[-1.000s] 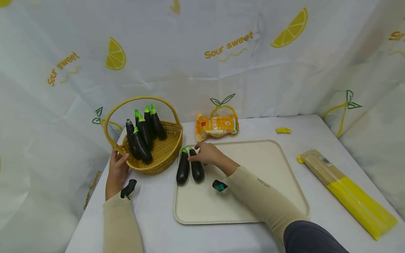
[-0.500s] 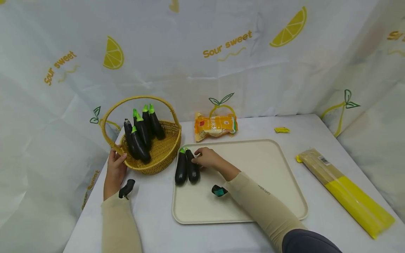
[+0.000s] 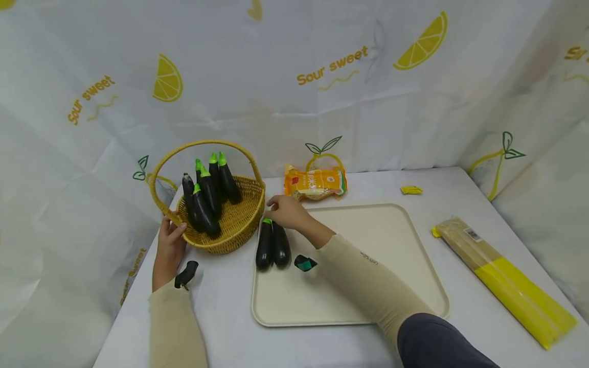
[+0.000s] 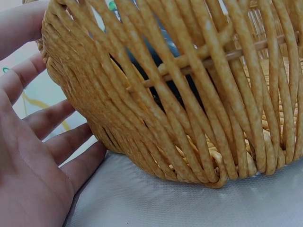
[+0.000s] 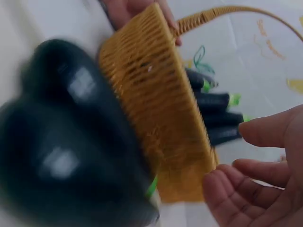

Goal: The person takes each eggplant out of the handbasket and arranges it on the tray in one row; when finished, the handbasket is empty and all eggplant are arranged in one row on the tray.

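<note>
Hands, basket and tray on a white-covered bench point(image 3: 230, 306). Far side: a pale backdrop point(image 3: 257, 117) repeats the legible words "Sour sweet" beside lemon slices; at far right the lettering is cut off by the frame. An orange packet point(image 3: 315, 184), beyond the tray, carries printed characters too small to read surely. A long packet point(image 3: 501, 281), tan and yellow, lies at right with a barcode label; small dark lettering on the right sleeve point(image 3: 368, 281) is unclear. A small yellow packet point(image 3: 411, 190) lies at far right. Two eggplants point(image 3: 264, 250) lie touching along the left rim of the tray point(image 3: 368, 235), stems far; several more eggplants point(image 3: 207, 212) lean in the wicker basket point(image 3: 225, 247), just beside the tray's far left corner. Bare tray surface extends right of the pair, partly under the right arm. Left hand point(image 3: 169, 248): fingers spread, touching the basket's outer left wall. Right hand point(image 3: 286, 210): fingers loosely bent, thumb apart, holding nothing, near the pair's stems.
</note>
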Available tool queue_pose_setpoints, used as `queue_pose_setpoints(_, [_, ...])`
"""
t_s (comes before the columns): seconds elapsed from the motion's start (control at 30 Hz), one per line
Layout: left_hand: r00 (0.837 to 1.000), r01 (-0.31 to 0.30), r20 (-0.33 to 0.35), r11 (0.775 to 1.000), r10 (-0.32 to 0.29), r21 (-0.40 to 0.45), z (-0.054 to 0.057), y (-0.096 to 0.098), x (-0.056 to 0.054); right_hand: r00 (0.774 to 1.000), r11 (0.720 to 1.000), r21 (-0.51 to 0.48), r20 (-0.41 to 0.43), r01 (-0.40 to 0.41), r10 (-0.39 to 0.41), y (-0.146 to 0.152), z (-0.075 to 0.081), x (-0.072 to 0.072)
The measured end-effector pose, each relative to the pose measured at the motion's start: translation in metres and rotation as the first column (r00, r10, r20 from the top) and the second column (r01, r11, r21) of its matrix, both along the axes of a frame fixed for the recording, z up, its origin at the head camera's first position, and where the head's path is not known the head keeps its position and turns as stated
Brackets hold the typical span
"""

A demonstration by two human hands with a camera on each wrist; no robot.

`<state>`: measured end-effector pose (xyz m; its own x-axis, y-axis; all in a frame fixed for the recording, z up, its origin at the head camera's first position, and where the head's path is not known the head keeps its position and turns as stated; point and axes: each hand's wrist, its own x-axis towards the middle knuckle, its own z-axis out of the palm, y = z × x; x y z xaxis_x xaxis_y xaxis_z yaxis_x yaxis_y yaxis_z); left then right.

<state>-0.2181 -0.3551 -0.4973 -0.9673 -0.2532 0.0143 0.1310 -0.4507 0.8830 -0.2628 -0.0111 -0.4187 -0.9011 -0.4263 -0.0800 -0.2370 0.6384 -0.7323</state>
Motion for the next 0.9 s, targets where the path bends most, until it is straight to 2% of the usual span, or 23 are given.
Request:
queue_pose_setpoints(0.1, [1.000,-0.008,-0.003,1.000,0.008,0.002,-0.001,-0.001,-0.001,0.997,0.997,-0.036,-0.047,-0.061,0.060,-0.035,0.013,-0.006])
queue_pose_setpoints(0.2, [1.000,-0.014,-0.007,1.000,0.014,-0.003,-0.003,-0.003,-0.001,0.994,0.993,-0.072,-0.059,-0.091,0.087,-0.072,0.016,-0.008])
queue_pose_setpoints(0.33, [1.000,0.006,-0.014,1.000,-0.006,-0.016,-0.004,-0.003,-0.002,0.998,0.997,-0.044,-0.037,-0.056,0.054,-0.117,0.006,-0.007])
queue_pose_setpoints(0.47, [1.000,0.007,-0.007,0.999,-0.007,-0.036,-0.004,-0.004,-0.001,1.000,0.999,0.052,-0.021,0.012,-0.011,-0.148,-0.007,-0.008])
queue_pose_setpoints(0.6, [1.000,0.012,-0.006,0.999,-0.012,-0.053,-0.005,-0.003,-0.002,0.996,0.987,0.150,-0.073,0.062,-0.051,-0.165,-0.012,-0.010])
queue_pose_setpoints(0.73, [1.000,0.008,-0.012,0.998,-0.008,-0.054,-0.005,0.000,-0.003,0.993,0.971,0.232,-0.110,0.058,-0.033,-0.173,-0.015,-0.012])
queue_pose_setpoints(0.9, [0.999,-0.023,-0.025,0.998,0.022,-0.059,-0.003,0.000,-0.001,0.992,0.979,0.203,-0.121,-0.001,0.026,-0.174,-0.015,-0.012])
